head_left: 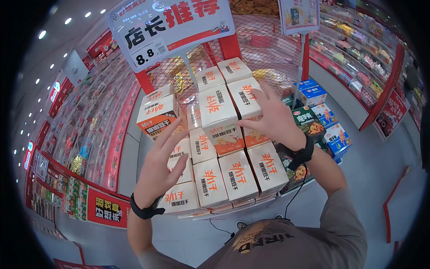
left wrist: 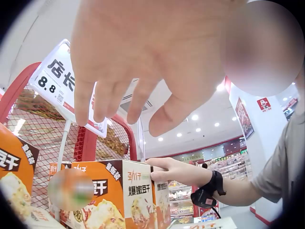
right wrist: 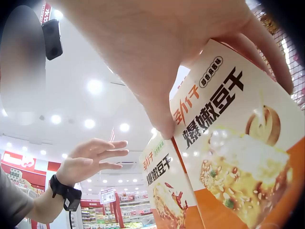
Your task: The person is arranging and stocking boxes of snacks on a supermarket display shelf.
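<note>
White and orange snack boxes stand in stacked rows, with a taller box [head_left: 218,107] in the middle and another box [head_left: 245,96] to its right. My right hand [head_left: 280,117] lies over that right-hand box; in the right wrist view the thumb touches the edge of the front box [right wrist: 228,124] and the fingers reach over its top. My left hand [head_left: 162,166] hangs above the lower boxes at the left, fingers spread, holding nothing. In the left wrist view the left hand [left wrist: 147,57] is above the boxes, apart from the orange box side [left wrist: 102,200].
A price sign [head_left: 172,29] on a pole rises behind the stack, before a red-framed mesh [head_left: 268,49]. Blue boxes [head_left: 336,136] and green boxes [head_left: 309,121] stand at the right. Snack shelves [head_left: 101,116] line the left; a black cable [head_left: 295,193] hangs near the front edge.
</note>
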The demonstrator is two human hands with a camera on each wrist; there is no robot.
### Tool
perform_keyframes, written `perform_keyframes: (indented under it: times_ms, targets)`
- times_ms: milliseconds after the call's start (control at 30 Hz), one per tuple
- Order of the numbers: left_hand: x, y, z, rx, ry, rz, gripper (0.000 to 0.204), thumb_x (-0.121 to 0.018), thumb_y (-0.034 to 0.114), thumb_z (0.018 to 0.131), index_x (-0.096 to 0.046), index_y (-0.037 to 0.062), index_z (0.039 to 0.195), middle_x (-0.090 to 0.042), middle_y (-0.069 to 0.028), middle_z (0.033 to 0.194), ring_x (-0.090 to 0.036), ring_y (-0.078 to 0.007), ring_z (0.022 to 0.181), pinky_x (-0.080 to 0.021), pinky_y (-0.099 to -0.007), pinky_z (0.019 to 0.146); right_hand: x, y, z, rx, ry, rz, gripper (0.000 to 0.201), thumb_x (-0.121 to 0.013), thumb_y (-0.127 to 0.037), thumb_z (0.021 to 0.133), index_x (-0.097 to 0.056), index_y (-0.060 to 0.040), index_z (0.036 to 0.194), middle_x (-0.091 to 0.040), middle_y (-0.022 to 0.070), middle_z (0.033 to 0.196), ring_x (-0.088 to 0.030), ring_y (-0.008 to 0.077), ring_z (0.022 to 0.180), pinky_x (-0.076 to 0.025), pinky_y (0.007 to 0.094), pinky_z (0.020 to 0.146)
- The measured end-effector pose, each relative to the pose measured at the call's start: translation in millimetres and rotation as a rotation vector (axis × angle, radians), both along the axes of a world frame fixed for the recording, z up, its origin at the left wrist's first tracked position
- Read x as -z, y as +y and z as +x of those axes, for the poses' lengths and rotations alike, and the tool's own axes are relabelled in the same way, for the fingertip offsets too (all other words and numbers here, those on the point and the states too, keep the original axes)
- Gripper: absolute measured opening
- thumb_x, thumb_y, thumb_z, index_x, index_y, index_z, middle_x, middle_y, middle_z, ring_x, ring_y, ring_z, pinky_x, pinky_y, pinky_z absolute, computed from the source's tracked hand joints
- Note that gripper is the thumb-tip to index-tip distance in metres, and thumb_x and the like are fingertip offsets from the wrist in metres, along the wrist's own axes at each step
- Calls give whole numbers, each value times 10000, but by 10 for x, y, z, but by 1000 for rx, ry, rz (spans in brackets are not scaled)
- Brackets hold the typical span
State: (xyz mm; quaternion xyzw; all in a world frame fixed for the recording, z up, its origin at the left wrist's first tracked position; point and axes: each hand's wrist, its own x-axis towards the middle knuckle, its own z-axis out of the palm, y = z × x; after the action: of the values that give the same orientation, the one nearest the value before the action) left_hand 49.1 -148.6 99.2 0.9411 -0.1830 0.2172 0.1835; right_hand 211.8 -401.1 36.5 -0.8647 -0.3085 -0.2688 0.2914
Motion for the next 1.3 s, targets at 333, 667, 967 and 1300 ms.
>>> perform_keyframes:
  times_ms: [333,667,967,1300]
  targets:
    - [87,-133,-478,-13,132,-15,371,-693,58,763,-635,7,1125,-520,-180,1367,-572,-338,1187,-497,-401,928,-154,-473,-81,-29,-214,346,446,-783,-200,624,-634,-8,998,-639,146,1029,-645,266,926,-517,375,804]
    - [353,-357,-561,532,336,-613,1189,-905,289,633,-128,52,1501,-365,-262,1423,-391,-352,1346,-359,-460,1072,-358,-479,-948,-1147,-314,465,525,-641,-543,857,-690,-37,988,-646,182,1032,-664,426,848,-590,487,657]
    - [222,463,-538,6,-16,-729,1158,-917,295,539,-264,-16,1443,-440,-169,1359,-524,-267,1228,-453,-393,1024,-410,-212,-621,-698,-131,260,587,-760,-292,781,-531,-39,1258,-480,206,1341,-514,382,1206,-451,436,975]
    - [673,1661,195,-145,183,-697,1004,-831,62,662,-255,53,1484,-429,-144,1408,-480,-207,1262,-456,-362,1019,24,106,-196,-266,-12,96,748,-725,-416,797,-414,2,1334,-354,300,1406,-456,450,1250,-415,459,1017]
